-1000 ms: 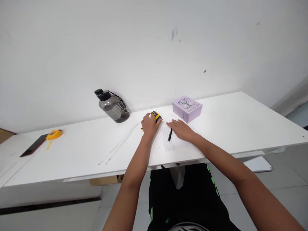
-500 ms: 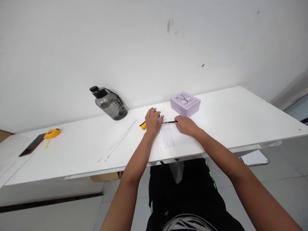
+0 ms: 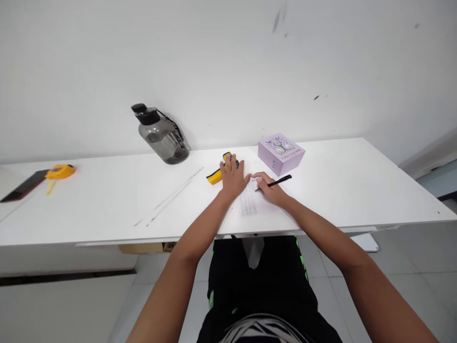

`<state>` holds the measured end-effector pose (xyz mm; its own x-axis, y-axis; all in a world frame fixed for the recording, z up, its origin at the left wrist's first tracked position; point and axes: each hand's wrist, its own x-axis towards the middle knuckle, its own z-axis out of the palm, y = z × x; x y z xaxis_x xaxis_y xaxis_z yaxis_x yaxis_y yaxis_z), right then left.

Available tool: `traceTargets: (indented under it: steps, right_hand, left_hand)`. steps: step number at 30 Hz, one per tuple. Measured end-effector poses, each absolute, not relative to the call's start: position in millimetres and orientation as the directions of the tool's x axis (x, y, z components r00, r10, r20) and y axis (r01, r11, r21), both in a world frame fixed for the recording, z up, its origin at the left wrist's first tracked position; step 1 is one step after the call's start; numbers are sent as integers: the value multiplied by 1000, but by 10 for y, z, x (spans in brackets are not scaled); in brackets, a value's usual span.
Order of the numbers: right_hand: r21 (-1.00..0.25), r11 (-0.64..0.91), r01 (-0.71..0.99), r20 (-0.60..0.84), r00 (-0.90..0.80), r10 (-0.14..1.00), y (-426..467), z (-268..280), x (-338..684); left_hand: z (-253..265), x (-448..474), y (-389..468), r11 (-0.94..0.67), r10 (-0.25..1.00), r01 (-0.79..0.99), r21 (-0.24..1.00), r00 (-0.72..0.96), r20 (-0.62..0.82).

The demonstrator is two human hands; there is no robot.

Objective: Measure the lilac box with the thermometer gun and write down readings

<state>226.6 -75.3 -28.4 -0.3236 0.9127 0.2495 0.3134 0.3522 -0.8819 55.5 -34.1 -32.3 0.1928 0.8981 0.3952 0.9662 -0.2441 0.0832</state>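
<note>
My right hand (image 3: 270, 188) grips a black pen (image 3: 284, 179), its tip down near lines of handwriting. The handwriting is on a white sheet of paper (image 3: 249, 202), whose edges barely stand out from the white table. My left hand (image 3: 233, 178) lies flat with fingers spread, its thumb close to the right hand's fingertips. Under and beside its fingers is a yellow and black tool (image 3: 214, 176), partly covered, so its kind is unclear. Just beyond the right hand sits a lilac tea box (image 3: 281, 155) with a tree design on its lid.
A grey water bottle (image 3: 163, 140) with a black lid stands against the wall. On the left lie a yellow tape measure (image 3: 60, 171) and a flat dark object (image 3: 26, 185). Dark streaks (image 3: 174, 195) mark the white table (image 3: 107, 200).
The pen has turned from lying sideways between the hands to a writing hold in my right hand. My left hand's fingers have spread flatter. The camera view has shifted.
</note>
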Motion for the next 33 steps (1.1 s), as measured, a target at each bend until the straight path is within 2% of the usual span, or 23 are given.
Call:
traceTargets:
  steps: [3,7,14,22,28,33]
  right_hand:
    - [-882,293,368,192,-287,938,-724,-283,2254]
    - [-833,304,462,143,-352,925,-728,-261,2252]
    - [-806,310,504,150,-333,931,-746,-236,2243]
    - [-742,346,575,155,-355,922,-743,-236,2245]
    - [-787,335,518,138,-382,914,-741,-246,2247]
    - [-813,306,495,158,-318,935,-743,-259,2249]
  left_hand:
    - [-303,545,-316,-234,915,967,98,185,358]
    - [-284,533,-316,-258,916,959,116,205,345]
    - [-329,509,-300,-292,911,940,175,217,352]
    - [-310,514,-310,-307,910,933,189,231,343]
    - [-330,512,-300,-307,905,937,170,232,356]
    - [-330,515,-308,-307,906,933,186,227,358]
